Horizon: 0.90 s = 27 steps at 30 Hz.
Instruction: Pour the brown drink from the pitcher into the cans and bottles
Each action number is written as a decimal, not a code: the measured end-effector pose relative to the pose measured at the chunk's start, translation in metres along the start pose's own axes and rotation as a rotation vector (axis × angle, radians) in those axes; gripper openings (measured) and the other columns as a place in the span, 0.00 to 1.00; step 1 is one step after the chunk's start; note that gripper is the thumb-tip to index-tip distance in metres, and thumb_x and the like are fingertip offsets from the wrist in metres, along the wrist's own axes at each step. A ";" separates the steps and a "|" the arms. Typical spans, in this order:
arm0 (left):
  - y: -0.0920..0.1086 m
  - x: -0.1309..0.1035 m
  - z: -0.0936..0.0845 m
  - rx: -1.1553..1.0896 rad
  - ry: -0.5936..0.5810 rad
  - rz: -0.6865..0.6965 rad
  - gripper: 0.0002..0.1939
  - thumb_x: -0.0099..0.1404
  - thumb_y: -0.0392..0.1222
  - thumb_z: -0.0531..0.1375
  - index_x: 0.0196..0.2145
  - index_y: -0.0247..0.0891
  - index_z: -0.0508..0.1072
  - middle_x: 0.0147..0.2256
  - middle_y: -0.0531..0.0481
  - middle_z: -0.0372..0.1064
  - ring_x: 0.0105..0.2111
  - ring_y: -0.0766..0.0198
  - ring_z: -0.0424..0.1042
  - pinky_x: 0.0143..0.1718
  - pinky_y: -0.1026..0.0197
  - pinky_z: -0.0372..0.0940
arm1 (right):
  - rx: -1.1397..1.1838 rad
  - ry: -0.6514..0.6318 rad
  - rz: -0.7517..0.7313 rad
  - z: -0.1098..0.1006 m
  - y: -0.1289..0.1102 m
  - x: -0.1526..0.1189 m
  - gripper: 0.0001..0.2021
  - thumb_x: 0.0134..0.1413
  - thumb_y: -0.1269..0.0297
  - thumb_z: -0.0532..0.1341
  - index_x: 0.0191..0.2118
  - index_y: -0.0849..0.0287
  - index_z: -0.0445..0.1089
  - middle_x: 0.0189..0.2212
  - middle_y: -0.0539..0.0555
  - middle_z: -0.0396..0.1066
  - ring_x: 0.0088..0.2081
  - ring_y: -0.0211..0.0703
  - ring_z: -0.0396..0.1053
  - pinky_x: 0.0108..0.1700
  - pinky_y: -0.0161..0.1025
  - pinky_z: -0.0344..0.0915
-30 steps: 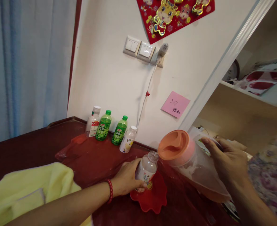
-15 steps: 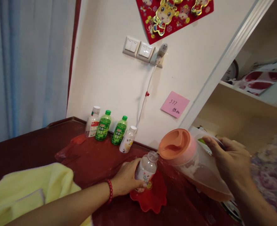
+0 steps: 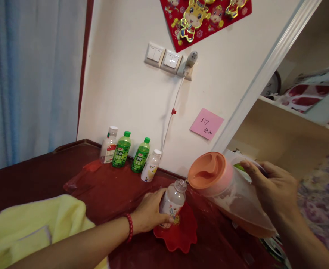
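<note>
Left hand (image 3: 149, 213) round bottle (image 3: 171, 201), neck (image 3: 180, 185) (uncapped) above

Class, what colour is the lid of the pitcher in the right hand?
The lid is orange; the head view shows it best.

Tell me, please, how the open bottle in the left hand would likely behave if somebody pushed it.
The open bottle would probably tip rather than slide far, being taller than wide. Uncapped, it would likely spill any liquid inside. Its see-through sides look smooth, so it may turn slippery when wet.
</note>
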<state>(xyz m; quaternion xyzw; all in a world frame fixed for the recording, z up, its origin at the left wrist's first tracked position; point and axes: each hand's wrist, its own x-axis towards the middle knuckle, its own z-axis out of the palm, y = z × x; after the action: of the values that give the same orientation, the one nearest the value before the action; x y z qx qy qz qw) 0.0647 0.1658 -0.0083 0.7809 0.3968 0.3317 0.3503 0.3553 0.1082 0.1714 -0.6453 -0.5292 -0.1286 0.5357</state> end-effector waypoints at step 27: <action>0.002 -0.001 0.000 0.005 -0.001 -0.028 0.40 0.52 0.45 0.75 0.62 0.44 0.72 0.58 0.45 0.79 0.56 0.42 0.76 0.59 0.48 0.67 | 0.006 0.005 0.035 -0.004 -0.011 0.002 0.35 0.39 0.24 0.66 0.28 0.58 0.76 0.20 0.50 0.65 0.27 0.45 0.61 0.31 0.42 0.55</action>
<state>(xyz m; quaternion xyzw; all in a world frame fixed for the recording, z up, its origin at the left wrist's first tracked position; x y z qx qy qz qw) 0.0648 0.1645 -0.0066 0.7762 0.4083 0.3257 0.3531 0.3489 0.1040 0.1804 -0.6526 -0.5169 -0.1189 0.5411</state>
